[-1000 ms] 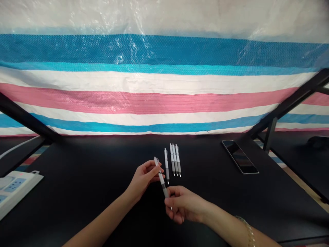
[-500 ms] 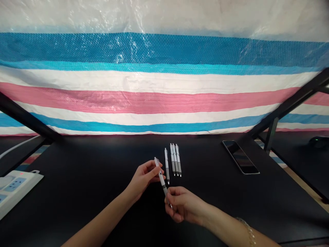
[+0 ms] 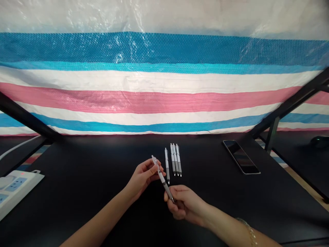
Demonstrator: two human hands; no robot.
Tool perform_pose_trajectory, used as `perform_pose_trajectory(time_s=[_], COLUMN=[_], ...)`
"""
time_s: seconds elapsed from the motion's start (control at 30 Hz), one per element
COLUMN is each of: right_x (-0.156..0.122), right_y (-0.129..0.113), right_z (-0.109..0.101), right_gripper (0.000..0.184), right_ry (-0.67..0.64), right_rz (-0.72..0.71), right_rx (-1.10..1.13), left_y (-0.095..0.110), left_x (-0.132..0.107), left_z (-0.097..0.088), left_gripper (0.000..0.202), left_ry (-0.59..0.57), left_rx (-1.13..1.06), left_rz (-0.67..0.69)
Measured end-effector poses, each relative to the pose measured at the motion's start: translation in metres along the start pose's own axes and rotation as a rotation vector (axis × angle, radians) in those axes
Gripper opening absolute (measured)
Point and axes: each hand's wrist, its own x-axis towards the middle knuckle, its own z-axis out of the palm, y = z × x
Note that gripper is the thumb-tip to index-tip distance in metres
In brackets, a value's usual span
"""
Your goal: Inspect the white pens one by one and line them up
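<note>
A white click pen with a grey grip is held slantwise above the table, its clicker end up and left and its tip down and right. My left hand pinches its white upper barrel between thumb and fingers. Around the grey grip, close to the metal tip, the fingers of my right hand are closed. One similar pen lies just beyond my left fingertips. Right of it, three more pens lie side by side, tips toward me.
On the black table, a phone lies at the right. A white power strip sits at the left edge. Black metal bars slope at both sides, and a striped plastic sheet hangs behind.
The held pen has tilted a little more, its clicker end shifting left. My right fingers have shifted on the grip, so the tip shows more plainly. The lying pens have stayed put.
</note>
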Motion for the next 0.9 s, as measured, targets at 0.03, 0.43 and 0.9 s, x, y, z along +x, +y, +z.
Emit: perform_pose_trajectory(time_s=[0.03,0.43,0.9], right_x=[-0.0001,0.0016,0.0017], right_y=[-0.0005,0.0027,0.0026], right_z=[-0.0008,-0.0084,-0.0088], right_gripper=[0.032,0.041,0.032], right_ry=[-0.004,-0.027,0.023], right_rz=[-0.012,0.012,-0.009], right_rx=[-0.014,-0.076,-0.091], left_y=[0.0002,0.0006,-0.0004], left_x=[0.0005,0.0007,-0.0007], left_z=[-0.0002,0.0022,0.0037], left_gripper=[0.012,0.018,0.020], left_ry=[0.011,0.088,0.103], left_rx=[0.002,-0.016,-0.015], left_rz=[0.006,-0.009,-0.020])
